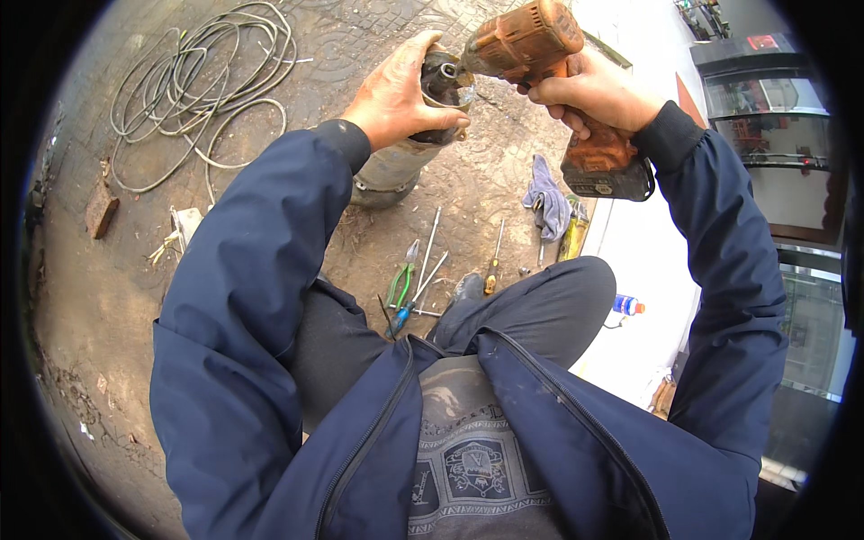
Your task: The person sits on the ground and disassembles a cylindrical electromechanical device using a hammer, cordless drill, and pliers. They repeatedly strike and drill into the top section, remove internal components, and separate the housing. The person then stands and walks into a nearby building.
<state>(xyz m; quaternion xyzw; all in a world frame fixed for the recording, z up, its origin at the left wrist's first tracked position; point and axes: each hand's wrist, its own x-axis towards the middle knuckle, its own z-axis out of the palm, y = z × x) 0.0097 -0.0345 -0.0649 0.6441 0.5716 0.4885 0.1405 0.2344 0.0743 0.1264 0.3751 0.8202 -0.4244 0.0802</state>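
A grey, worn metal cylinder like a pump or motor housing (385, 183) stands upright on the ground in front of me. My left hand (396, 94) wraps round its upper rim, thumb on the near side and fingers on the far side. Dark parts (441, 79) show inside its open top. In my right hand (607, 94) is a dirty orange cordless power driver (525, 40), gripped by the handle, with a black battery at the base. Its nose points left and down at the cylinder's top; whether the tip touches a fastener I cannot tell.
Green-handled pliers (401, 283), a blue-handled screwdriver (399, 319) and a yellow-handled screwdriver (492, 277) lie before my crossed legs. Right of them are a grey rag (547, 200) and a yellow tube (573, 234). A coiled cable (202, 99) and a brick piece (102, 213) lie left.
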